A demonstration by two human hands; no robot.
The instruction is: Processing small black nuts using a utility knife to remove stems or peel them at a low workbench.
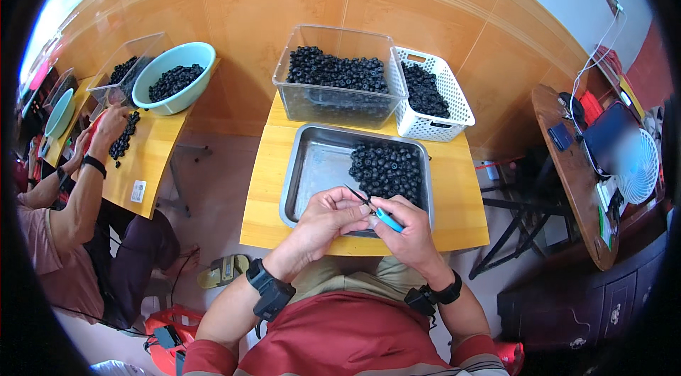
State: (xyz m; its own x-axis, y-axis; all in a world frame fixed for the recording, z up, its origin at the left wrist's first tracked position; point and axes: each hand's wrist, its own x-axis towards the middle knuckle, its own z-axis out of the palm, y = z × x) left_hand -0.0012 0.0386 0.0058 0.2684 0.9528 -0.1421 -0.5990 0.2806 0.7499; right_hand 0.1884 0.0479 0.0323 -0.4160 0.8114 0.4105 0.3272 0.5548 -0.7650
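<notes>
Two hands met above the near edge of a metal tray (316, 167) on the table (264, 216): the right hand (410, 228) gripped a blue-handled tool (389, 220), dark tip pointing up-left, while the left hand (328, 218) pinched thumb and fingers together (on what, I could not tell). Dark berries (386, 169) lay in the tray's right part; a clear bin (340, 110) stood behind.
</notes>
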